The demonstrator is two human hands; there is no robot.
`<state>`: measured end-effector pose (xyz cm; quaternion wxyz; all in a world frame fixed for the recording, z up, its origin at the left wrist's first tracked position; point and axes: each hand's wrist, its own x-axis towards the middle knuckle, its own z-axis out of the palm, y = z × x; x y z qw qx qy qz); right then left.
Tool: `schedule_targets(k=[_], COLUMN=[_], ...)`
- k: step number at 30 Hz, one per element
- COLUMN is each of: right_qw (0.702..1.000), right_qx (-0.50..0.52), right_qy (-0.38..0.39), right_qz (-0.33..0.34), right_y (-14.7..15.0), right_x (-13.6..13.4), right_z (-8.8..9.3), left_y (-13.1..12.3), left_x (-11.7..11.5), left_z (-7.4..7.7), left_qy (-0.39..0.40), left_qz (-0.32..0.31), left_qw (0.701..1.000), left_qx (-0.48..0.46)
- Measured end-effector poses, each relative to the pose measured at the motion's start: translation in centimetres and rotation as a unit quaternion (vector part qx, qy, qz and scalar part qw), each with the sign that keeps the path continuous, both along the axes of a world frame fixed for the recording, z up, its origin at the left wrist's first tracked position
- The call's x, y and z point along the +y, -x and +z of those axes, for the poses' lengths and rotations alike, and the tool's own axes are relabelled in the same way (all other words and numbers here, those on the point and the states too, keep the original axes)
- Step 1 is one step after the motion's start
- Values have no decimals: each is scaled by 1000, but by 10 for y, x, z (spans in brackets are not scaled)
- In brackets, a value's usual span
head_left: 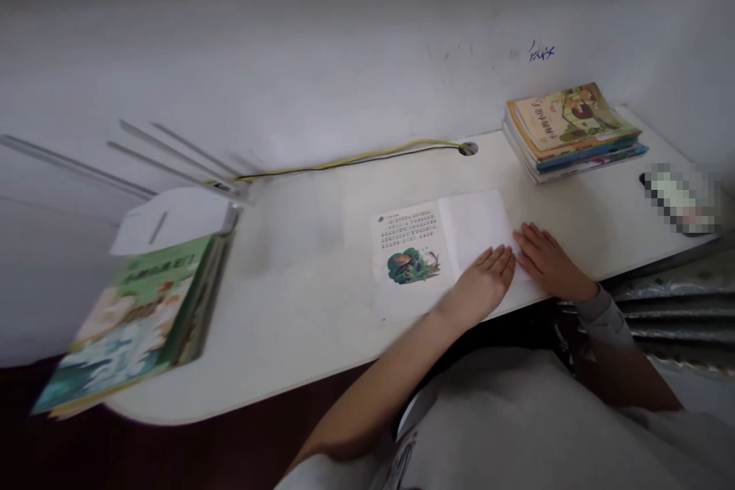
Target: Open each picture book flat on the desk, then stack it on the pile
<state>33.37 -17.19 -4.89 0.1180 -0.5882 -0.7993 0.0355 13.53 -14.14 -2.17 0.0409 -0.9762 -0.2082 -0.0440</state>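
An open booklet (405, 302) lies on the white desk, its left page printed with text and a green-and-orange picture. A blank white sheet or page (474, 226) forms its right side. My left hand (485, 283) rests on the lower part of that white side, fingers stretched out and held together. Beside it, my right hand (551, 260) lies flat with fingers extended, its fingertips at the right edge of the white sheet. Neither hand grasps anything. Whether the white side is a page or a loose sheet I cannot tell.
A stack of books (574, 130) sits at the back right, near a pixelated phone (681, 199). At left, more picture books (138, 306) overhang the desk (276, 321) beside a white device with antennas (178, 210). A yellow cable (344, 162) runs along the wall.
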Motion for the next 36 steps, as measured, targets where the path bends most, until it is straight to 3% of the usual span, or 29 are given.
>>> schedule_targets(k=[6, 14, 19, 22, 24, 26, 29, 32, 36], right_qw=[1000, 998, 999, 999, 998, 997, 993, 993, 992], right_qx=[-20, -20, -16, -24, -26, -27, -28, -33, -45], right_qy=[-5, -8, -22, -35, -51, -61, -62, -63, -75], right_qz=[13, 63, 46, 25, 21, 46, 93, 98, 87], right_y=[-1, -13, -12, -6, 0, 7, 15, 20, 26], right_x=[0, 5, 3, -1, -3, -5, -5, -4, -2], right_z=[0, -1, -3, 1, 5, 8, 8, 3, 3], left_y=[-8, -7, 9, 42, 71, 98, 126, 138, 146], left_x=[-2, 1, -2, 0, 4, 6, 6, 4, 2], left_z=[-2, -4, 8, 10, 4, -6, -19, -26, -29], left_qy=[3, 12, 50, 62, 58, 76, 111, 123, 118], left_qz=[55, 7, 31, 151, 302, 400, 416, 414, 406], left_qw=[998, 1000, 997, 982, 941, 896, 871, 858, 867], left_qx=[8, -20, -52, -99, -140, -178, -236, -277, -263])
